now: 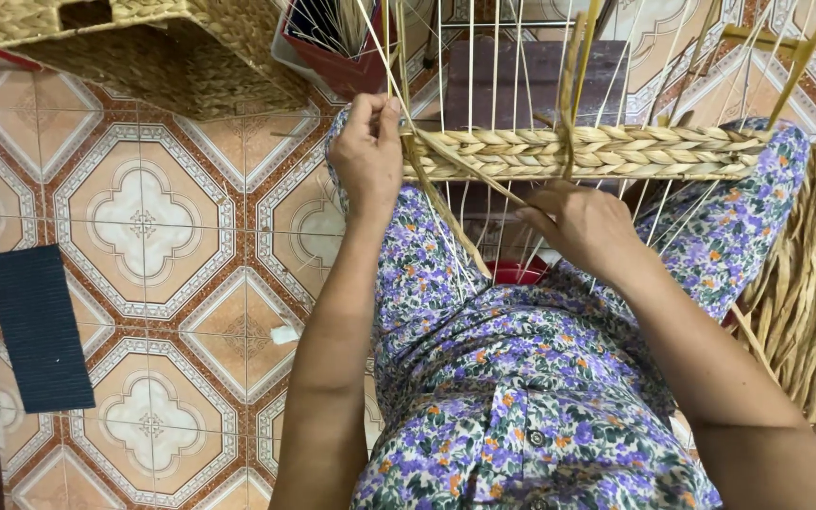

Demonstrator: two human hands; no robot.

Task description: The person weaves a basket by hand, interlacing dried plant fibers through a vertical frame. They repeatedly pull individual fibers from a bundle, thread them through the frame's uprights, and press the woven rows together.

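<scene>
Woven frame (606, 151): white wire uprights with a band of braided straw rows across it, resting on the person's lap over the floral-print dress (521, 378), tilted away from the body. Held there so both hands reach the working edge and the wires stay taut against the knees.

Finished straw basket (162, 57) sits on the tiled floor (144, 227) at the top left corner of view. Bundle of loose straw (814, 293) lies along the right edge, just beside the right arm, within reach for feeding in. Dark blue mat (38, 326) lies on the floor near the left edge. Red container (332, 47) with thin sticks stands near the basket.

Left hand (367, 151): grip closed around the corner upright at the left end of the band, bracing the frame and pinning the strand end.

Right hand (583, 227): fingers curled just below the band, apparently pinching a straw strand (455, 212) that runs diagonally between the hands; contact is partly hidden, so not certain.
</scene>
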